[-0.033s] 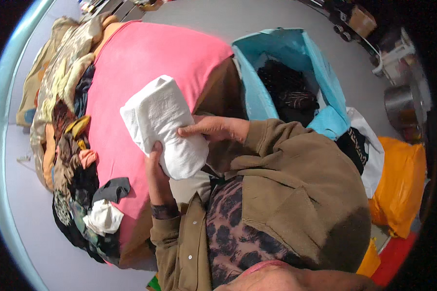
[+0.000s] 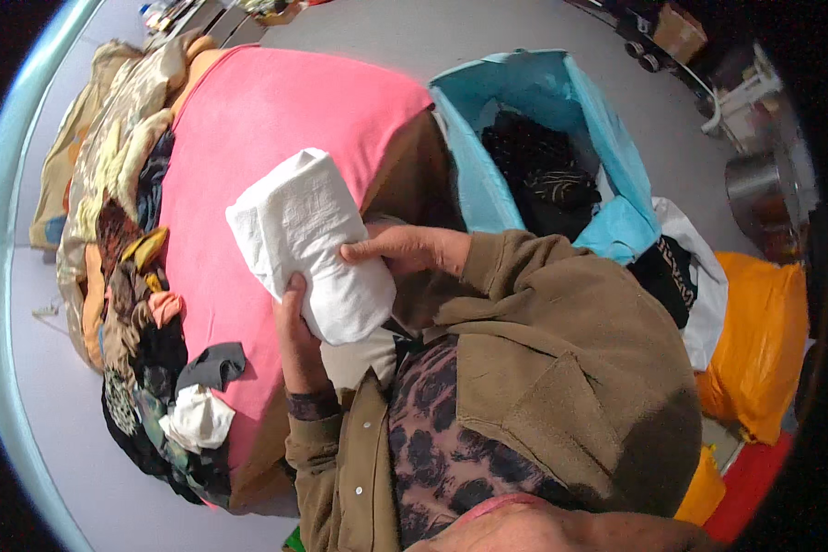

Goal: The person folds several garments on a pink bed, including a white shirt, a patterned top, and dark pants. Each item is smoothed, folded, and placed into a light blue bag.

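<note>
Both of my hands hold a folded white cloth (image 2: pixel 304 235) in front of me, over the edge of a pink-covered surface (image 2: pixel 276 110). My left hand (image 2: pixel 294 327) grips its lower left edge, with the thumb on top. From the right side, my right hand (image 2: pixel 405 248) clasps it, the thumb lying across the upper face and the other fingers hidden underneath. The cloth looks like a thick, soft bundle with a wrinkled surface; its exact kind cannot be made out.
Mixed clothes (image 2: pixel 143 322) lie heaped along the left side, a dark grey cloth (image 2: pixel 213 366) and a crumpled white cloth (image 2: pixel 198 419) at their near end. To the right stands an open light-blue bag (image 2: pixel 478 179) holding dark garments (image 2: pixel 538 166). Beyond are an orange bag (image 2: pixel 754 340) and a metal pot (image 2: pixel 762 202).
</note>
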Demonstrator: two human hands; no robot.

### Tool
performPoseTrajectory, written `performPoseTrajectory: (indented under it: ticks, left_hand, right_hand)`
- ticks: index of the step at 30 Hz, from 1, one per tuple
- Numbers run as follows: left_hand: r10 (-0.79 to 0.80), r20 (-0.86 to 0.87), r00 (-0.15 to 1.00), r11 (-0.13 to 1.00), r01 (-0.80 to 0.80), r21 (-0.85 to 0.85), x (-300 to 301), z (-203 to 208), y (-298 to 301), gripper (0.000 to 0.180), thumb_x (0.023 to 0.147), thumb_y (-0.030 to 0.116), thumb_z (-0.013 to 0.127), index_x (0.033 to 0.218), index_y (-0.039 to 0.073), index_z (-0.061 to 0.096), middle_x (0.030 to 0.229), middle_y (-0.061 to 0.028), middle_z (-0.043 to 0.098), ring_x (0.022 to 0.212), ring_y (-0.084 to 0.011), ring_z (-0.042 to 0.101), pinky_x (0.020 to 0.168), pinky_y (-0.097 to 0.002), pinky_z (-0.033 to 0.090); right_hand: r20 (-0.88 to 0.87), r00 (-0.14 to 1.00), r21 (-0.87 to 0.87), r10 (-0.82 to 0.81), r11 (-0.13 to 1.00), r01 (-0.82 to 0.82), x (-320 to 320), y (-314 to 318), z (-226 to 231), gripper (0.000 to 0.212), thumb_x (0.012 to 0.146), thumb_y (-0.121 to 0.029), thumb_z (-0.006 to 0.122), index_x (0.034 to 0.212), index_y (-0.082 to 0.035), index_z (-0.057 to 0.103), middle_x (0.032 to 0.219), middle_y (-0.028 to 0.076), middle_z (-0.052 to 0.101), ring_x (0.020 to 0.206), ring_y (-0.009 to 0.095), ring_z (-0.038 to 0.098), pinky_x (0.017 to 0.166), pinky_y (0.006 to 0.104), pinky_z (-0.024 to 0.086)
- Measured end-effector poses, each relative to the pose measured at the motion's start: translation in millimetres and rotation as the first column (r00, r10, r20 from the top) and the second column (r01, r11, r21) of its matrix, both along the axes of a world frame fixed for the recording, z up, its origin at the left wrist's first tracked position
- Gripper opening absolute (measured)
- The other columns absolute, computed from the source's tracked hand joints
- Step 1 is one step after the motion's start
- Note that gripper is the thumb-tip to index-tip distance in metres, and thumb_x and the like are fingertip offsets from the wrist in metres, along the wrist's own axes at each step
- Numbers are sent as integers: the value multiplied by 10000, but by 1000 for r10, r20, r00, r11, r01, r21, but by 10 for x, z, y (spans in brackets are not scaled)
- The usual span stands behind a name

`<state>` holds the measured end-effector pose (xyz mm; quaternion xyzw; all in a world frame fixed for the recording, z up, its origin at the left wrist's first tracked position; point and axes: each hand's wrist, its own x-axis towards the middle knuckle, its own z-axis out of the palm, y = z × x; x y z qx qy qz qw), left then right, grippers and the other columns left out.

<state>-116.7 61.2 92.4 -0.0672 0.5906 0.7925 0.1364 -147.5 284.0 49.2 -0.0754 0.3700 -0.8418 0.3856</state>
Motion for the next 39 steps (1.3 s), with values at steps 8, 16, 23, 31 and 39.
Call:
performPoseTrajectory:
  ticks: [8, 16, 23, 31, 39]
  left_hand:
    - [-165, -5, 986, 986, 166, 25, -115, -50, 502, 644, 978, 351, 531, 1445, -64, 375, 1382, -180, 515, 1239, -271, 534, 1063, -397, 416]
    - [-669, -130, 732, 743, 659, -114, -333, -124, 1194, 801, 1015, 561, 410, 1569, 28, 184, 1532, -184, 384, 1325, -263, 488, 1104, -420, 385]
    - [-944, -208, 257, 306, 441, -844, -257, -388, 1981, 681, 887, -88, 549, 1504, 160, 405, 1533, -116, 432, 1088, -280, 671, 889, -355, 541]
    - [-996, 87, 2, -86, 170, -982, -425, -1100, 2950, 458, 833, 42, 606, 1281, 132, 569, 1370, -139, 525, 951, -377, 667, 771, -479, 550]
    - [-992, -121, 32, 126, 243, -962, -421, -1183, 2689, 145, 832, 69, 571, 977, 67, 578, 1010, -143, 553, 939, -344, 611, 795, -443, 524]
  right_hand:
    - [162, 972, -366, -173, 904, 222, 360, 373, -52, 705, 865, -377, 751, 1422, -51, 468, 1314, 100, 609, 1178, 245, 599, 1042, 424, 463]
    - [-46, 762, -113, -646, 761, 638, 37, 1982, -91, 630, 867, -282, 710, 1379, 21, 501, 1298, 162, 621, 1141, 263, 637, 1024, 408, 492]
    - [-255, 576, 411, -777, 452, 792, 172, 3717, -728, 470, 784, -262, 808, 1176, -30, 690, 1124, 98, 713, 1013, 228, 682, 922, 368, 524]
    - [-94, 852, 708, -516, 566, 421, 611, 3350, -2528, 532, 738, -277, 808, 1175, 6, 692, 1048, 94, 725, 907, 194, 682, 845, 324, 504]
    - [74, 618, 640, -782, 513, 572, 689, 3580, -2759, 543, 781, -310, 796, 1183, 31, 664, 1076, 137, 715, 928, 243, 703, 823, 378, 543]
